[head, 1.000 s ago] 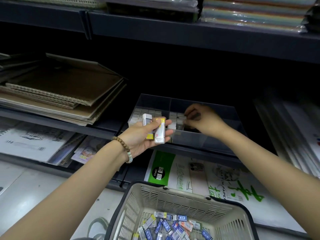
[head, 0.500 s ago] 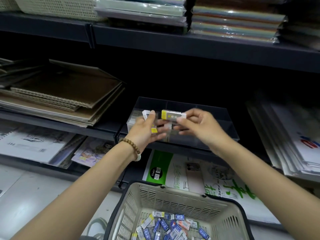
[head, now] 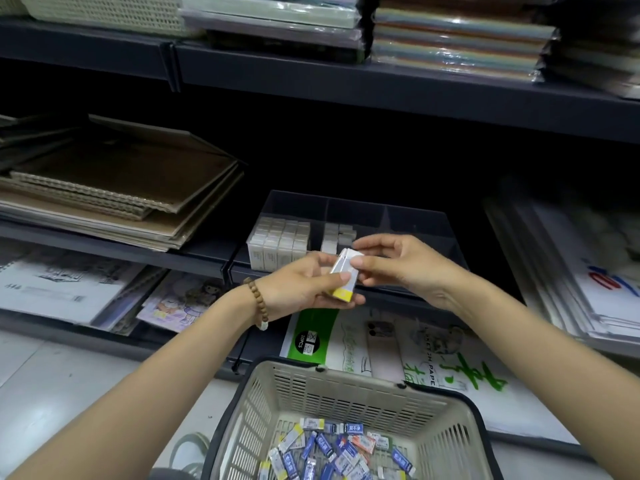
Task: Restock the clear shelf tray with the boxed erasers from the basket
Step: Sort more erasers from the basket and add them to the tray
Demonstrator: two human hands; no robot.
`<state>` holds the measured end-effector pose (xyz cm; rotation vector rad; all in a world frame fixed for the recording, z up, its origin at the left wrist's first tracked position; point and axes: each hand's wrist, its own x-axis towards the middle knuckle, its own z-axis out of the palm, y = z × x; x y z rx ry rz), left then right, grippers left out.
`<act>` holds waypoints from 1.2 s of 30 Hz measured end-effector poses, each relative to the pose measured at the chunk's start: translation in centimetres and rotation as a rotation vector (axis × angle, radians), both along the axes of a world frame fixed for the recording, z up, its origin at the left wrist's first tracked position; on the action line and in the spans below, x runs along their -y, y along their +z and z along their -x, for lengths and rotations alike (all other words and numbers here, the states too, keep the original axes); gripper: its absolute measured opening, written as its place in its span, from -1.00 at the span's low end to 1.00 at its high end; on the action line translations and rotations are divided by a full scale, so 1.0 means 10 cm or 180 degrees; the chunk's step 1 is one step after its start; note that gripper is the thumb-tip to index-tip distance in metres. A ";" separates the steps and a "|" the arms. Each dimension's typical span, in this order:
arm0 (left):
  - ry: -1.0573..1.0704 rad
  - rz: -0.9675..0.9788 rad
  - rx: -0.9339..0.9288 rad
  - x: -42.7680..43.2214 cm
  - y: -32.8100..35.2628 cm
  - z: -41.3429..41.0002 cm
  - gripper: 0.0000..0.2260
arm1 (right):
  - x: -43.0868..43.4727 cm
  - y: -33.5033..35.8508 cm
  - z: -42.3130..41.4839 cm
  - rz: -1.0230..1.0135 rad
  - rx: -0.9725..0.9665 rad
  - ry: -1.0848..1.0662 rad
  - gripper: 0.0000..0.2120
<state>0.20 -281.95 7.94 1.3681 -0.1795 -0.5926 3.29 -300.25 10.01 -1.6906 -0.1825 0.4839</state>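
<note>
Boxed eraser (head: 343, 276) held in front of the clear shelf tray (head: 363, 207), level with its front wall. The left hand (head: 304, 285) gripped the box's lower, yellow-ended half. The right hand (head: 398, 268) pinched its upper end between thumb and fingertips. Whether one box or two lay together there, I could not tell. I judged it light, stiff-walled and slightly slick. It seemed best taken by its long narrow sides, to stand upright beside the rows already in the left and middle compartments. Crushing a corner seemed the main risk. The tray sat on a dark shelf (head: 194, 258), with cardboard sheets (head: 121, 188) to its left and paper pads (head: 398, 351) below. More loose erasers (head: 329, 452) lay in the basket (head: 346, 375) beneath the hands.
</note>
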 end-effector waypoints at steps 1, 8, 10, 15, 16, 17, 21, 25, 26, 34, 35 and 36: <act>0.0055 0.0072 -0.0029 0.01 0.00 -0.01 -0.68 | 0.01 0.02 -0.01 0.0034 -0.0056 0.0122 -0.71; 0.0652 -0.0254 0.0647 0.01 0.00 -0.20 -0.74 | -0.01 0.19 -0.23 0.0126 0.0380 0.0118 -0.72; 0.1093 -0.0871 0.1423 -0.06 -0.04 -0.26 -0.71 | 0.01 0.22 -0.32 0.0292 0.0894 -0.0104 -0.71; 0.1023 -0.2779 0.2475 -0.30 -0.23 -0.31 -0.58 | 0.01 0.09 -0.52 0.1298 0.1505 -0.0116 -0.67; 0.0940 -0.3027 0.2553 -0.30 -0.26 -0.32 -0.56 | -0.02 0.04 -0.54 0.1426 0.1531 -0.0069 -0.69; 0.0880 -0.3208 0.2634 -0.29 -0.28 -0.32 -0.55 | -0.05 -0.02 -0.55 0.1566 0.1600 -0.0014 -0.70; 0.0880 -0.3388 0.2706 -0.28 -0.30 -0.33 -0.56 | -0.18 -0.22 -0.54 0.1870 0.1822 0.0114 -0.73; 0.0871 -0.3409 0.2705 -0.28 -0.33 -0.33 -0.55 | -0.20 -0.26 -0.56 0.1980 0.1602 -0.0228 -0.59; 0.0876 -0.3403 0.2716 -0.28 -0.34 -0.33 -0.55 | -0.20 -0.26 -0.58 0.2158 0.1453 -0.0274 -0.54; 0.0922 -0.3326 0.2743 -0.28 -0.34 -0.32 -0.55 | -0.21 -0.19 -0.59 0.2039 0.0715 -0.0105 -0.62; 0.0931 -0.3321 0.2743 -0.27 -0.34 -0.32 -0.55 | -0.20 -0.19 -0.59 0.1999 0.0670 -0.0078 -0.62; 0.0932 -0.3320 0.2737 -0.28 -0.34 -0.32 -0.55 | -0.19 -0.18 -0.60 0.1967 0.0619 -0.0046 -0.62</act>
